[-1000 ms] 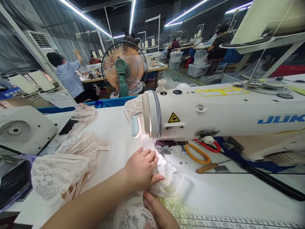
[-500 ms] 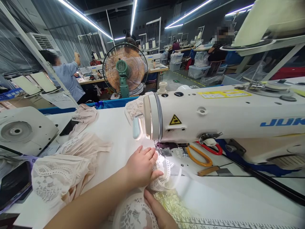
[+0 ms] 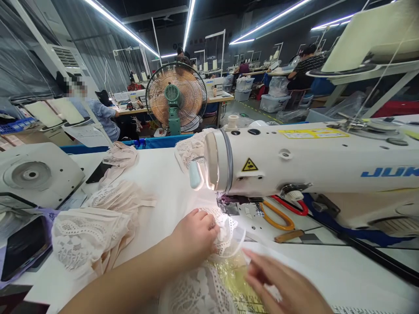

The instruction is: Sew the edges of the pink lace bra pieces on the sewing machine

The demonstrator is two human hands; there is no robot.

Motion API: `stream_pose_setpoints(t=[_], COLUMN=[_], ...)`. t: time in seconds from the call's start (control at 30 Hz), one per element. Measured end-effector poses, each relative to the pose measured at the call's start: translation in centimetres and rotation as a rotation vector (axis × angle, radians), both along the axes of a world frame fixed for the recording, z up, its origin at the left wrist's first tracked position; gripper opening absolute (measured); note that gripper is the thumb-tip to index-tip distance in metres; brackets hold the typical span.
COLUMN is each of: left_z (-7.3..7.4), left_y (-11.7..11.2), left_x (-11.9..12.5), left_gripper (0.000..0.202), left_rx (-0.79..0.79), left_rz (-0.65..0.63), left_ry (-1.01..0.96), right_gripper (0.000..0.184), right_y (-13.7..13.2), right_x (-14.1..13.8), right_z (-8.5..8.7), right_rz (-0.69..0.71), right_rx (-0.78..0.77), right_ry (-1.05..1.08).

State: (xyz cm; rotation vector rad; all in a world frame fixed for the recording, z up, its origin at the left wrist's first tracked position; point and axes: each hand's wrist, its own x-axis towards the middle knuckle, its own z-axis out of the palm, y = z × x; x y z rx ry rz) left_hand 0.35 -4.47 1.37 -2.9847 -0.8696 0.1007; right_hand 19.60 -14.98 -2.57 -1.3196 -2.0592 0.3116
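Note:
My left hand (image 3: 195, 235) presses down on a piece of white lace (image 3: 225, 229) just in front of the needle area of a white Juki sewing machine (image 3: 294, 163). Its fingers curl over the lace and hold it against the table. More of the lace (image 3: 196, 292) runs back toward me beneath the hand. My right hand (image 3: 283, 285) hovers low at the right of the lace, motion-blurred, fingers spread, nothing visible in it. A yellowish ruler strip (image 3: 234, 279) lies under the lace.
Orange and red scissors (image 3: 281, 213) lie behind the needle. Piles of pale lace garments (image 3: 94, 226) lie at left, beside a black phone (image 3: 22, 248) and a grey machine cover (image 3: 36, 174). A standing fan (image 3: 176, 98) and other workers at tables are beyond.
My right hand has come out from under the lace and swung right, now open and blurred. My left hand stays on the lace. The view shifted slightly right.

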Motion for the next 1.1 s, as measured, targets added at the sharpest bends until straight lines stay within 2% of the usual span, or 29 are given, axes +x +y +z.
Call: stream_pose_setpoints(t=[0.03, 0.1, 0.17, 0.27, 0.3, 0.4, 0.47, 0.63, 0.8, 0.97, 1.1], left_z=[0.2, 0.3, 0.3, 0.5, 0.5, 0.2, -0.3, -1.4, -1.8, -2.0, -1.8], left_y=[-0.4, -1.1, -1.4, -1.4, -1.4, -1.3, -1.3, -1.0, -0.1, 0.9, 1.3], left_x=[-0.1, -0.2, -0.2, 0.0, 0.1, 0.4, 0.5, 0.3, -0.1, -0.4, -0.4], left_gripper=[0.022, 0.016, 0.016, 0.008, 0.013, 0.05, 0.056, 0.028, 0.02, 0.006, 0.02], left_rx=[-0.008, 0.006, 0.014, -0.029, -0.043, -0.019, 0.041, 0.141, 0.178, 0.214, 0.172], left_rz=[-0.031, -0.093, -0.13, -0.089, -0.055, 0.015, 0.017, -0.039, -0.048, -0.09, -0.231], left_ry=[0.011, 0.014, 0.012, 0.012, 0.015, 0.004, -0.02, -0.033, -0.061, -0.144, -0.21], right_gripper=[0.043, 0.044, 0.042, 0.038, 0.037, 0.034, 0.032, 0.029, 0.029, 0.029, 0.03], right_y=[1.0, 3.2, 5.2, 6.7, 6.8, 6.1, 5.5, 4.9, 5.1, 5.3, 5.3], right_x=[1.0, 2.2, 2.4, 1.6, 1.3, 0.8, 0.7, 0.8, 0.5, -0.1, -0.2], right_z=[0.4, 0.9, 1.3, 1.4, 1.4, 0.9, 0.4, -0.3, -0.3, -1.3, -2.0], right_rz=[-0.086, -0.108, -0.031, 0.067, 0.078, 0.106, 0.128, 0.114, 0.103, 0.048, 0.007], right_rx=[0.182, 0.405, 0.468, 0.41, 0.383, 0.322, 0.324, 0.339, 0.327, 0.28, 0.28], right_ry=[-0.152, -0.388, -0.521, -0.496, -0.447, -0.33, -0.307, -0.306, -0.312, -0.287, -0.305])
